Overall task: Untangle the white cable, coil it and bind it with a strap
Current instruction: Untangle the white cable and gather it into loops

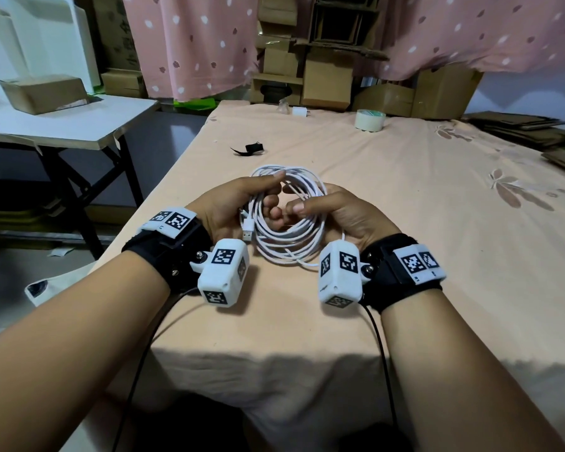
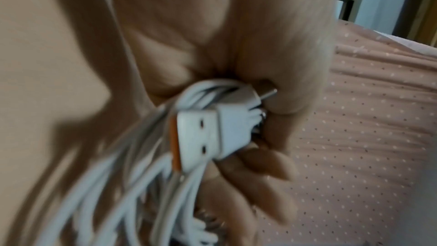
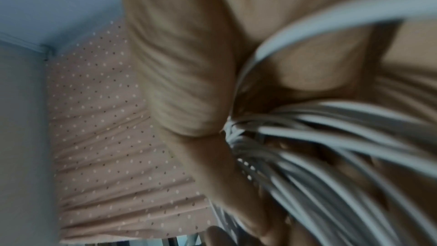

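The white cable [image 1: 287, 236] is wound into a round coil of several loops, held just above the peach tablecloth. My left hand [image 1: 242, 203] grips the coil's left side, fingers curled through the loops. My right hand [image 1: 327, 207] grips the right side with thumb on top. A USB plug [image 1: 247, 231] hangs at the coil's left edge; the left wrist view shows this plug [image 2: 201, 137] beside my curled fingers and the cable [image 2: 132, 194]. The right wrist view is blurred, with cable [image 3: 319, 147] strands running under my palm. A black strap [image 1: 250, 148] lies on the table beyond the coil.
A roll of tape [image 1: 370, 120] and a small white block [image 1: 300, 111] stand at the table's far edge [image 1: 323, 107]. Cardboard boxes [image 1: 327, 83] and pink curtains fill the back. A white folding table [image 1: 62, 125] with a box stands to the left.
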The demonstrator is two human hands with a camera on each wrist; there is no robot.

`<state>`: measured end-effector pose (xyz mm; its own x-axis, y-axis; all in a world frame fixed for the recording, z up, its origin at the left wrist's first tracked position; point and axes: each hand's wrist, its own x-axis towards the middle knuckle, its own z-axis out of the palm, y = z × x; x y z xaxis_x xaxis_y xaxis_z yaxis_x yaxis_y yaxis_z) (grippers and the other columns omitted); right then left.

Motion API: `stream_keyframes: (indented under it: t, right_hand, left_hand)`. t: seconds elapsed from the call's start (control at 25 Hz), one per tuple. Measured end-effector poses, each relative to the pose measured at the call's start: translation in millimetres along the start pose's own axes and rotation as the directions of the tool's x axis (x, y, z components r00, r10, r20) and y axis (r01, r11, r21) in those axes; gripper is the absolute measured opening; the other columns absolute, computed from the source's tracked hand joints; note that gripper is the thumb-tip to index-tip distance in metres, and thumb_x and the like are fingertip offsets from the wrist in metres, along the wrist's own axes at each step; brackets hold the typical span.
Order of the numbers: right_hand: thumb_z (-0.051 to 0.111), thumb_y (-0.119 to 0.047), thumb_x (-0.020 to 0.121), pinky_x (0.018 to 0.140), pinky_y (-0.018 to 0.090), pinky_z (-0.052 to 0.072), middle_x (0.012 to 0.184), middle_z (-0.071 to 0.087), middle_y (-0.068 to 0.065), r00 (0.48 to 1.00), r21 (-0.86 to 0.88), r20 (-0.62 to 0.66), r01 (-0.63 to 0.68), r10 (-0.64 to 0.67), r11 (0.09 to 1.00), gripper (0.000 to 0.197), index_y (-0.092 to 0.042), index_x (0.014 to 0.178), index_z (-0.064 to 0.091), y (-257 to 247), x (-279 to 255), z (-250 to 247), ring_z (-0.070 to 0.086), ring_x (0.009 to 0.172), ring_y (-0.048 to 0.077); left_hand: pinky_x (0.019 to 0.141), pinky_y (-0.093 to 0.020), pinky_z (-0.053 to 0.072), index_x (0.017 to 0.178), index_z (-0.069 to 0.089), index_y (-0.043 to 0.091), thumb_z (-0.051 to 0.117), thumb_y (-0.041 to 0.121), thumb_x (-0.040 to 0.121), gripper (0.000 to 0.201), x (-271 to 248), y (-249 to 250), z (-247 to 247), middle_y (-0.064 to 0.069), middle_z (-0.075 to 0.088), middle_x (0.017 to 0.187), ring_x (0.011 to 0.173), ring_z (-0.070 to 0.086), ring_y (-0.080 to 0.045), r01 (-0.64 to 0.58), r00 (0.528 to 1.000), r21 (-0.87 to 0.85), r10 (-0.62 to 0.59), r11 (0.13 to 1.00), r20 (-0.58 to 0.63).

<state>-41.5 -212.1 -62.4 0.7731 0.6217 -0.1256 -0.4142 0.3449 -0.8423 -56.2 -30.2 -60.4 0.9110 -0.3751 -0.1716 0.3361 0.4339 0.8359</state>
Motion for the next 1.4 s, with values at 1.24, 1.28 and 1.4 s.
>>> stream_keyframes:
  t: [1.24,1.28,1.4]
  right_hand:
    - [0.055,-0.013,0.085,0.051,0.025,0.044,0.049,0.041,0.004,0.981,0.031,-0.192,-0.035,0.040,0.999,0.015,-0.008,0.072,0.050,-5.0,1.9,7.6,0.043,0.043,0.018]
    - [0.052,-0.009,0.090,0.050,0.024,0.048,0.048,0.045,0.004,0.981,0.019,-0.186,-0.050,0.052,0.999,0.019,-0.009,0.071,0.048,-4.8,0.5,8.4,0.050,0.041,0.017]
    - [0.049,-0.008,0.097,0.050,0.023,0.052,0.048,0.047,0.002,0.972,0.000,-0.224,-0.073,0.071,0.997,0.024,-0.009,0.074,0.048,-5.2,1.5,5.0,0.054,0.040,0.015]
  left_hand:
    - [0.069,-0.032,0.058,0.062,0.057,0.010,0.062,0.022,0.088,0.030,1.2,0.4,-2.2,-0.003,0.055,0.053,0.052,0.061,-0.020,0.037,0.999,-0.022,-0.038,0.999,-0.012]
    - [0.066,-0.032,0.059,0.067,0.059,0.008,0.062,0.020,0.088,0.025,0.8,1.5,-2.2,-0.003,0.058,0.058,0.052,0.062,-0.018,0.037,0.999,-0.012,-0.037,0.999,-0.018]
    - [0.060,-0.029,0.057,0.084,0.063,0.007,0.062,0.013,0.089,0.008,1.2,2.3,-2.6,-0.004,0.061,0.069,0.054,0.062,-0.015,0.022,0.998,0.048,-0.020,0.999,-0.054]
